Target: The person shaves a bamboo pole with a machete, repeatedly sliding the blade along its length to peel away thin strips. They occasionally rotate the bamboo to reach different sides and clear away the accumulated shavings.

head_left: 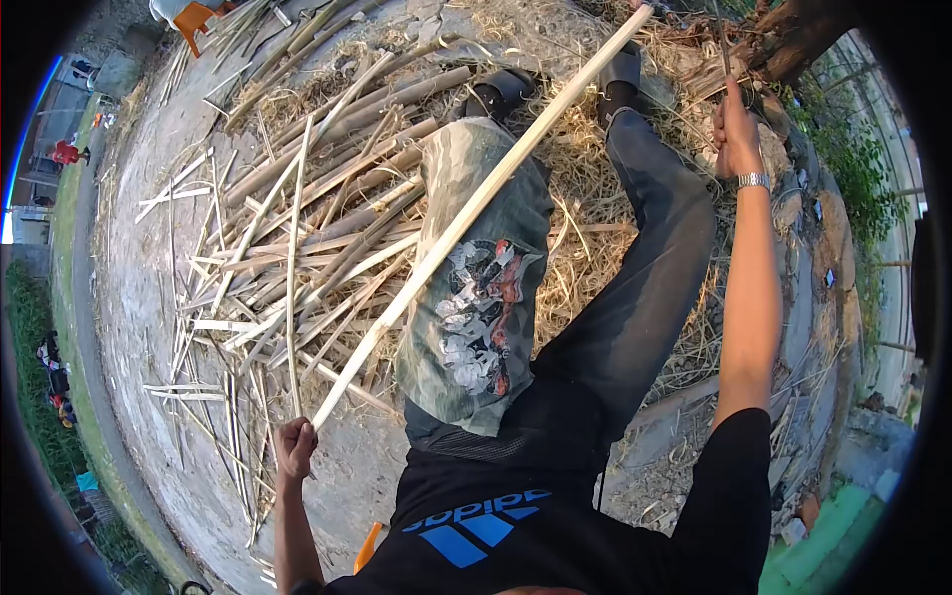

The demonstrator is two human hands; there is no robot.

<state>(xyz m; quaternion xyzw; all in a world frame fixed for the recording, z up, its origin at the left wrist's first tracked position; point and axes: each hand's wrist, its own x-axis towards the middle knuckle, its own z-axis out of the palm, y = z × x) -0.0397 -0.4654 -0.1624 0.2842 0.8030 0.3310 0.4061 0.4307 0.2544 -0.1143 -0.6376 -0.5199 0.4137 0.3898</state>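
My left hand (295, 446), at the lower left, is closed around the near end of a long pale bamboo strip (486, 198). This strip slants up and to the right across a camouflage cloth (436, 188) draped over my left leg. Its far end reaches the top of the view, near my right foot. My right hand (737, 129) is raised at the upper right, a metal watch (754, 180) on its wrist. Its fingers are wrapped round the handle of a knife (723, 45), whose thin dark blade points up, apart from the strip. The blade shows nearly edge-on.
Many bamboo poles and split strips (297, 238) lie piled to the left of my legs. Shavings (585, 248) cover the ground between and around my feet. A tree trunk (808, 35) stands at the upper right. An orange chair (193, 25) is at the top left.
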